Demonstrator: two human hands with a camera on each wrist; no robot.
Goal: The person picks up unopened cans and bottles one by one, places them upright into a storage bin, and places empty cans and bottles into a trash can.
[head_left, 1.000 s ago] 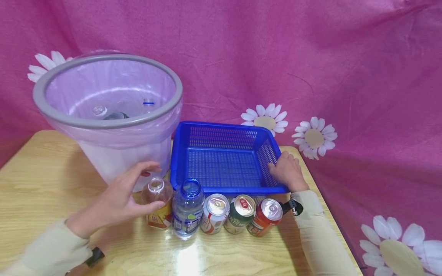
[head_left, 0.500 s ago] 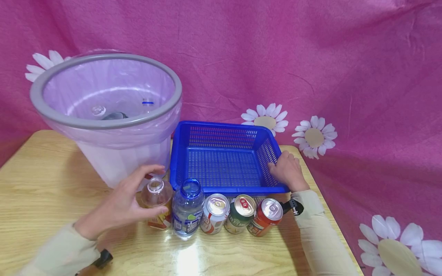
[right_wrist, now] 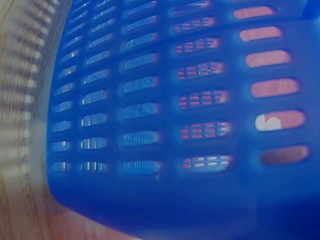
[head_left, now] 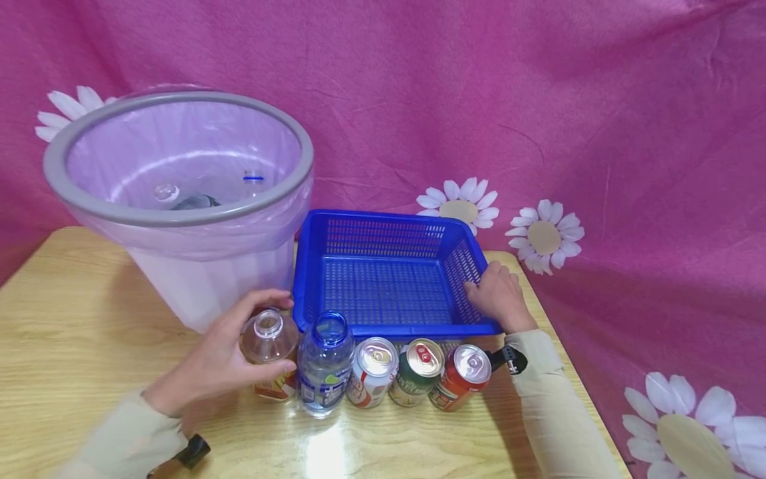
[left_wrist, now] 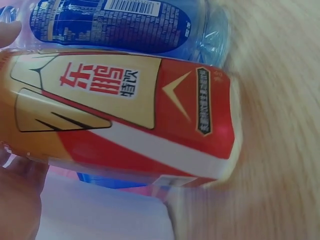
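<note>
My left hand (head_left: 212, 362) curves round a clear plastic drink bottle with a red and yellow label (head_left: 263, 347), thumb in front and fingers behind. This bottle has no cap and stands upright on the table. In the left wrist view its label (left_wrist: 125, 110) fills the middle, with fingers (left_wrist: 20, 200) at its upper part. Right beside it stands an open-topped blue-tinted bottle (head_left: 326, 382). My right hand (head_left: 499, 296) grips the right rim of a blue plastic basket (head_left: 395, 330), thumb over the inner side. The basket's slotted wall (right_wrist: 170, 115) fills the right wrist view.
In a row beside the bottles stand a white can (head_left: 372, 379), a green can (head_left: 415, 382) and a red can (head_left: 459, 379). A large bin (head_left: 302, 156) with a grey rim and plastic liner stands at the left, bottles inside. A pink flowered cloth (head_left: 383, 100) hangs behind the table.
My left hand has moved right and closed in round the red and yellow labelled bottle. The right hand has stayed on the basket's rim.
</note>
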